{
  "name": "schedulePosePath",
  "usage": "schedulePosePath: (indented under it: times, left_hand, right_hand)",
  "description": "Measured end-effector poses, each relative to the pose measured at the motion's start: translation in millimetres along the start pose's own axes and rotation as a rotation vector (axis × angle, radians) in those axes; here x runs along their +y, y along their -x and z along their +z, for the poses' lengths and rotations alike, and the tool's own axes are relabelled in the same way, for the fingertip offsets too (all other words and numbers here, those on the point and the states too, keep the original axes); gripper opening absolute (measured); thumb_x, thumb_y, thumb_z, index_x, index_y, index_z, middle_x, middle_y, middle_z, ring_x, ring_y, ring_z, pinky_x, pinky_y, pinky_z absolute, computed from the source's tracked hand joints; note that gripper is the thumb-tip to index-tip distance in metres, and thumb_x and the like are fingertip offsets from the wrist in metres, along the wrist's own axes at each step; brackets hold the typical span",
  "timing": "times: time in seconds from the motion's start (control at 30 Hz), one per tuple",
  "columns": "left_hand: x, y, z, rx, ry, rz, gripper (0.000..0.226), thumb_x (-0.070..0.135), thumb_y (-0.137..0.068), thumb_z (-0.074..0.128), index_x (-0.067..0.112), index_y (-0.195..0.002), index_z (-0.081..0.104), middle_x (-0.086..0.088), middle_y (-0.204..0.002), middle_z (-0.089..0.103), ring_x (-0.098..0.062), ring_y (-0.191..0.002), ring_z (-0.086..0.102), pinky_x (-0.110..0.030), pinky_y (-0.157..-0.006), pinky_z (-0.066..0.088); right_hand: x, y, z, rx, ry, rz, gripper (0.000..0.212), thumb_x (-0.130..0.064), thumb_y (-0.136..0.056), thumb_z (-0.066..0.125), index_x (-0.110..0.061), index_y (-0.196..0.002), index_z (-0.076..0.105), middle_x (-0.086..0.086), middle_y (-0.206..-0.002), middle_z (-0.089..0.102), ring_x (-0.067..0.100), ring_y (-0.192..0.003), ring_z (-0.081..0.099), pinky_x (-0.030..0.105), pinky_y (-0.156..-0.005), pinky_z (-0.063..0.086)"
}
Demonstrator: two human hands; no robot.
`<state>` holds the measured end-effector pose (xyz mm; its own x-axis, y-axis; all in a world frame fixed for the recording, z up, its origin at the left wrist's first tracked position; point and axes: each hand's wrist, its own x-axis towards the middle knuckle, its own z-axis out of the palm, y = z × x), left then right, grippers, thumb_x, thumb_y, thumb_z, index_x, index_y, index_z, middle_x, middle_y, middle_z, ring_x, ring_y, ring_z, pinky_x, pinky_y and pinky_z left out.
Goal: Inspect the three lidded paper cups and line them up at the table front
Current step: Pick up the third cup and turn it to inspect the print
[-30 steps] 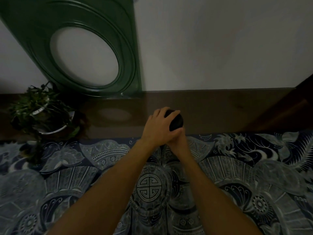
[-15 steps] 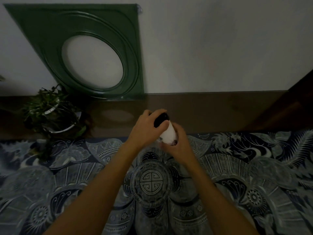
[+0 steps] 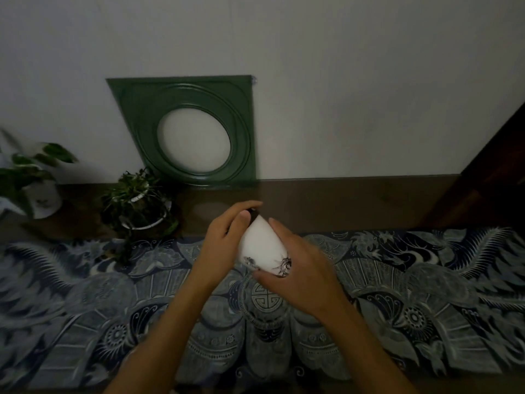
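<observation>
White paper cup w/ black lid (image 3: 262, 245) held tilted above the surface (image 3: 397, 294), lid end pointing away. Left hand (image 3: 224, 240) grip curled round lid end; right hand (image 3: 301, 268) grip wraps the cup's base end. Surface covered w/ blue patterned cloth.

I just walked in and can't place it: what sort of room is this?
Probably a home, not a workshop. A patterned blue cloth covers the table, two potted plants stand at the back, and a green decorative panel leans on the wall. Both hands hold a paper cup.
</observation>
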<state>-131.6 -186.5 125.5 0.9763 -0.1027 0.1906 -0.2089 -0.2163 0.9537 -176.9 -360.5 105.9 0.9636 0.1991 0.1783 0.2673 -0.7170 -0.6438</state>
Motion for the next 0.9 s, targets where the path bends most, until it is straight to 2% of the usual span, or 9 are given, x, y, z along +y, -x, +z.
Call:
schedulePosePath:
  times: [0.07, 0.17, 0.43, 0.6, 0.73, 0.9]
  left_hand:
    - [13.8, 13.4, -5.2, 0.027, 0.055, 0.010, 0.043, 0.047, -0.091, 0.040, 0.029, -0.113, 0.071, 0.010, -0.118, 0.072, -0.011, -0.112, 0.063, -0.027, -0.097, 0.048]
    - [34.8, 33.8, -9.0, 0.062, 0.097, 0.033, 0.037, 0.044, -0.088, 0.040, 0.036, -0.103, 0.072, 0.018, -0.112, 0.073, -0.007, -0.108, 0.065, -0.021, -0.095, 0.048]
    - [69.2, 68.6, -12.2, 0.131, 0.179, 0.019, 0.036, 0.025, -0.089, 0.043, 0.034, -0.090, 0.077, 0.013, -0.106, 0.076, -0.010, -0.103, 0.067, -0.028, -0.093, 0.051]
    - [77.7, 85.5, -15.5, 0.147, 0.152, 0.027, 0.034, 0.029, -0.089, 0.042, 0.036, -0.092, 0.076, 0.019, -0.100, 0.076, -0.003, -0.096, 0.067, -0.014, -0.082, 0.051]
    - [83.2, 102.0, -17.9, 0.145, 0.151, 0.060, 0.034, 0.031, -0.090, 0.044, 0.044, -0.088, 0.076, 0.025, -0.097, 0.075, 0.001, -0.090, 0.067, -0.013, -0.077, 0.051]
    - [87.1, 111.2, -19.1, 0.091, 0.118, 0.098, 0.033, 0.046, -0.084, 0.042, 0.046, -0.094, 0.074, 0.024, -0.101, 0.074, -0.003, -0.094, 0.067, -0.018, -0.080, 0.053]
  right_hand:
    - [-19.5, 13.5, -11.5, -0.015, 0.043, 0.003, 0.101, -0.072, -0.070, 0.064, -0.043, -0.152, 0.014, -0.007, -0.137, 0.054, 0.015, -0.114, 0.056, 0.039, -0.092, 0.049]
    - [-42.9, 32.9, -25.7, -0.026, 0.083, -0.007, 0.101, -0.072, -0.071, 0.064, -0.044, -0.152, 0.011, -0.005, -0.134, 0.055, 0.017, -0.111, 0.057, 0.037, -0.090, 0.050]
    - [-81.1, 66.8, -42.8, 0.034, 0.047, -0.050, 0.100, -0.069, -0.071, 0.066, -0.043, -0.151, 0.014, -0.006, -0.137, 0.055, 0.016, -0.111, 0.058, 0.039, -0.091, 0.052]
    - [-91.1, 78.1, -48.7, 0.038, 0.008, -0.064, 0.096, -0.067, -0.069, 0.071, -0.039, -0.150, 0.027, -0.009, -0.130, 0.059, 0.010, -0.104, 0.059, 0.033, -0.086, 0.054]
    - [-94.7, 87.4, -49.9, -0.010, -0.133, -0.021, 0.088, -0.057, -0.069, 0.077, -0.041, -0.145, 0.037, -0.017, -0.120, 0.060, -0.001, -0.093, 0.060, 0.012, -0.071, 0.049]
    - [-95.1, 95.7, -49.8, -0.058, -0.396, 0.041, 0.070, -0.040, -0.073, 0.081, -0.041, -0.136, 0.050, -0.019, -0.118, 0.065, -0.004, -0.099, 0.064, 0.019, -0.077, 0.056]
